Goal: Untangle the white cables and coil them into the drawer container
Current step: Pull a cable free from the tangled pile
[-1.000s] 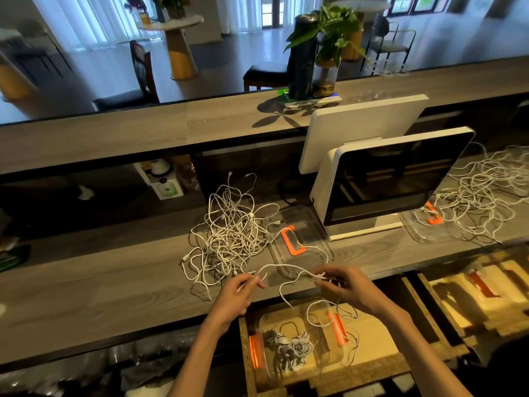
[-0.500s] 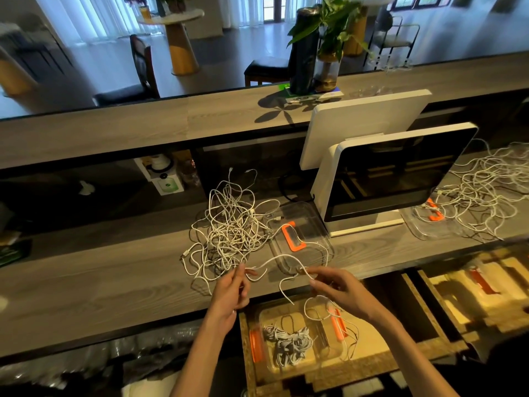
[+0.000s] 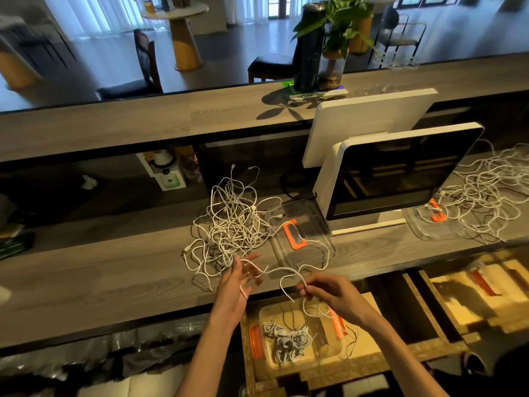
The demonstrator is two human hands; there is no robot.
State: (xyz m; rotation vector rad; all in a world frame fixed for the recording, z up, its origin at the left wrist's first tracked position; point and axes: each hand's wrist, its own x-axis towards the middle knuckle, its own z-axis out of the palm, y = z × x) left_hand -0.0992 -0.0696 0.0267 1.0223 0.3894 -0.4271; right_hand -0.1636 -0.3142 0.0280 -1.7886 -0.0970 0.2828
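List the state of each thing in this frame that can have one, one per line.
Left hand: fingers spread, white cable draped over them.
Right hand: pinching that cable.
Cable pile: tangled on the counter.
Drawer: open.
Drawer container: lidless, holding coiled cables.
Clear lid: lying on the counter.
Monitor: dark.

Cable tangle (image 3: 233, 224) left of lid (image 3: 300, 234)

One head-worn wide-angle view looks forward and down from close above the counter (image 3: 100, 270), with the open drawer (image 3: 372, 365) at the bottom edge and the room beyond at top.
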